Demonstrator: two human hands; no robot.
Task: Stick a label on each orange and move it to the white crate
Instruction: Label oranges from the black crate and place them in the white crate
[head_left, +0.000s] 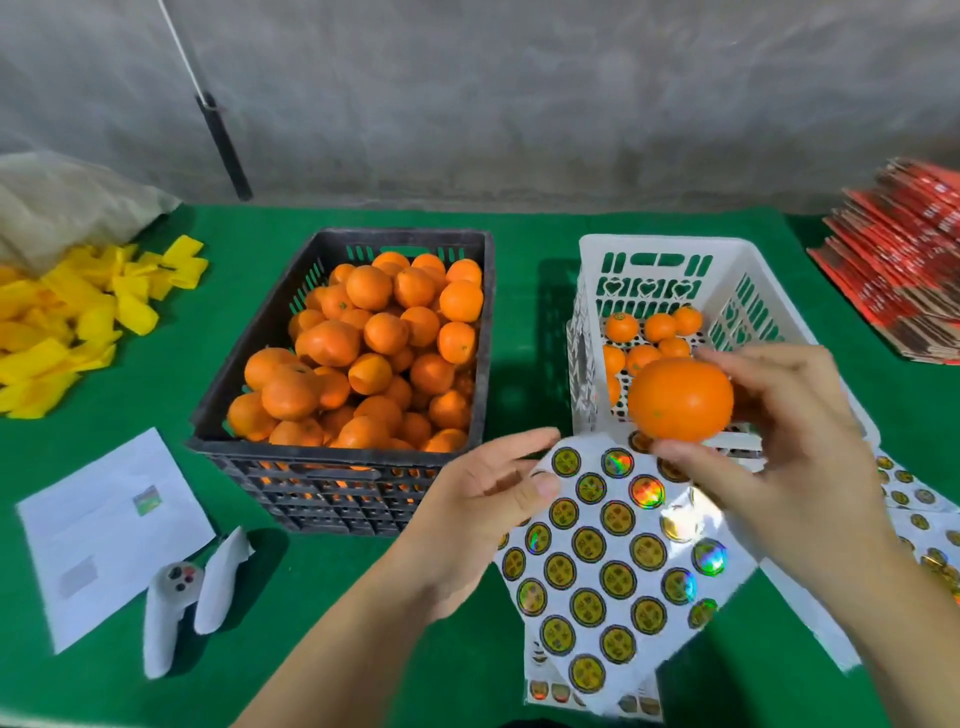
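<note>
On a green-covered bench, a person's right hand grips one orange with curled fingers, lifted just in front of the white crate, probably so a label can go on before it drops in. Their left hand pinches the top edge of a sheet of round holographic stickers between thumb and fingers, holding it directly beneath the fruit, within easy reach. Several oranges already lie in the white crate. Left of it, close by, a black crate is heaped with oranges waiting their turn.
</note>
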